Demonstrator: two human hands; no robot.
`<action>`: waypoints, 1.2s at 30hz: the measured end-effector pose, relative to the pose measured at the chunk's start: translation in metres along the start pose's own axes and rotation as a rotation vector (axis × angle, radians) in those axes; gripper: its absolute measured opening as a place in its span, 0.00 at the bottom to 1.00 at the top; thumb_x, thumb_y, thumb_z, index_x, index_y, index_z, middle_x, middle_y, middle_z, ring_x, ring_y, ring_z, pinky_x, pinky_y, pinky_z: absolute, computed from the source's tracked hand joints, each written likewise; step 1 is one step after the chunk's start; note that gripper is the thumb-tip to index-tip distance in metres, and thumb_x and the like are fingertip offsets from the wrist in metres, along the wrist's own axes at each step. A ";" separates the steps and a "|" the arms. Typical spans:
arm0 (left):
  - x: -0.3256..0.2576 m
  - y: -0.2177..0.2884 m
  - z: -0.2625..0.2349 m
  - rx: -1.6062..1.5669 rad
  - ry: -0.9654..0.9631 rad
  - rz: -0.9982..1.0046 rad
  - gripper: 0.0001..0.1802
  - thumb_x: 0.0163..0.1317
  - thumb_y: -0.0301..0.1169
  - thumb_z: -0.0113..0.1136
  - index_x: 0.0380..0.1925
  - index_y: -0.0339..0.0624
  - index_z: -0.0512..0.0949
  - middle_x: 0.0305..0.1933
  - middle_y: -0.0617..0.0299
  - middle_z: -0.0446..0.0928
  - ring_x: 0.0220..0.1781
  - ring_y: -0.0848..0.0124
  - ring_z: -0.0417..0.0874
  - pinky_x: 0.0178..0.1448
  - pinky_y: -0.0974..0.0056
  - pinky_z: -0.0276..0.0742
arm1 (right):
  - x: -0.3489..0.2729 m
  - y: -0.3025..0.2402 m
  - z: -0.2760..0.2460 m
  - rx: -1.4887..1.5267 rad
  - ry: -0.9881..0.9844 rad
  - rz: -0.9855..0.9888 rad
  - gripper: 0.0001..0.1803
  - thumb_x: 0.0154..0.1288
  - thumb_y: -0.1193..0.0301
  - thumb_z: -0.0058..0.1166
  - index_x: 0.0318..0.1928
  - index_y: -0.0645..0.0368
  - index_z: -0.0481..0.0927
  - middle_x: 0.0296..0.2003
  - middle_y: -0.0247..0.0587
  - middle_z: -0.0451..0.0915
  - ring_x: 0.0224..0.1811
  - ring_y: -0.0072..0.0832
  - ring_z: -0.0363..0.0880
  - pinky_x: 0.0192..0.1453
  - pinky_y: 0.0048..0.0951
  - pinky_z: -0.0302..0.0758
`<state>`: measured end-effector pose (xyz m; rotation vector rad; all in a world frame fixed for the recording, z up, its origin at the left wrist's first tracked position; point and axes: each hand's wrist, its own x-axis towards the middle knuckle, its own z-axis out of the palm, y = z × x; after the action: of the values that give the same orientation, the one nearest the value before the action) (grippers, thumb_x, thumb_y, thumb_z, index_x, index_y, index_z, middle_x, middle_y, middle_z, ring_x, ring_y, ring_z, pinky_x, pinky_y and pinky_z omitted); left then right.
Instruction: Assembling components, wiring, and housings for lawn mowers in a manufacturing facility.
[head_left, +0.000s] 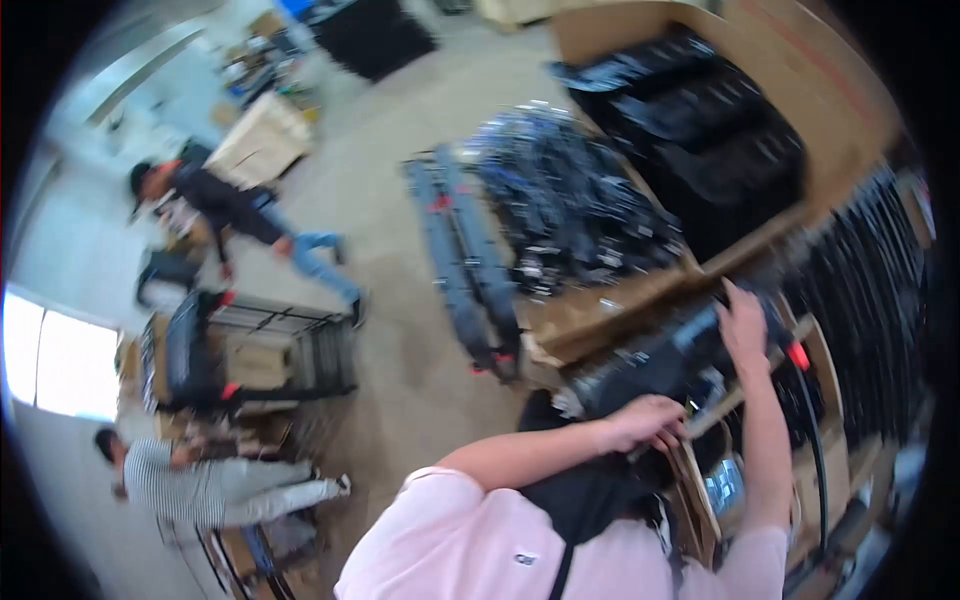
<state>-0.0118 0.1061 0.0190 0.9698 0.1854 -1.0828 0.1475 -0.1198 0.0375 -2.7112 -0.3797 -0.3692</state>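
Note:
A long dark part (650, 375), partly under clear wrapping, lies slantwise in front of me. My right hand (743, 325) is at its far right end, fingers bent over the dark surface. Nearer to me, my left hand (645, 425) has its fingers curled together beside a pale strip (715, 412); what they pinch, if anything, is too blurred to make out. Just below, an open cardboard box (697, 490) holds a clear plastic packet (725, 487). A red-orange piece (797, 356) sits on a black bar right of my right hand.
Beyond the part stand a carton of tangled dark pieces (570, 190) and a larger carton of black wrapped items (700, 130). Two long grey rails (460, 260) lie left of them. Black bars (860, 290) are stacked at right. Two people (235, 205) move near a loaded cart (270, 350).

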 end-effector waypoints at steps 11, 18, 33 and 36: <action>0.000 -0.020 -0.006 -0.055 0.117 -0.017 0.19 0.84 0.40 0.52 0.59 0.36 0.78 0.49 0.55 0.85 0.48 0.64 0.88 0.55 0.59 0.86 | -0.195 0.035 -0.041 0.124 -0.221 0.323 0.08 0.68 0.71 0.58 0.42 0.60 0.87 0.38 0.52 0.85 0.46 0.50 0.86 0.51 0.49 0.82; 0.024 -0.037 0.030 0.007 0.086 -0.060 0.18 0.84 0.41 0.51 0.59 0.36 0.78 0.49 0.56 0.85 0.49 0.64 0.87 0.55 0.59 0.86 | -0.286 0.046 0.009 0.084 -0.497 0.351 0.20 0.65 0.73 0.59 0.57 0.55 0.85 0.55 0.56 0.83 0.50 0.55 0.88 0.56 0.52 0.85; 0.064 -0.074 0.052 0.020 0.100 -0.116 0.17 0.83 0.39 0.52 0.58 0.38 0.78 0.48 0.56 0.85 0.47 0.65 0.88 0.53 0.59 0.88 | -0.276 0.048 0.071 -0.030 -0.708 0.239 0.15 0.69 0.71 0.53 0.53 0.55 0.86 0.51 0.62 0.82 0.50 0.54 0.90 0.51 0.50 0.87; 0.073 -0.073 0.053 -0.006 0.113 -0.108 0.15 0.83 0.39 0.54 0.54 0.39 0.80 0.47 0.57 0.85 0.46 0.66 0.88 0.52 0.60 0.88 | -0.274 0.039 0.047 0.043 -0.664 0.275 0.12 0.68 0.73 0.53 0.47 0.60 0.86 0.50 0.63 0.83 0.52 0.55 0.88 0.55 0.51 0.85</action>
<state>-0.0511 0.0104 -0.0323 1.0253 0.3363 -1.1260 -0.0852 -0.1934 -0.1001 -2.7237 -0.1724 0.6207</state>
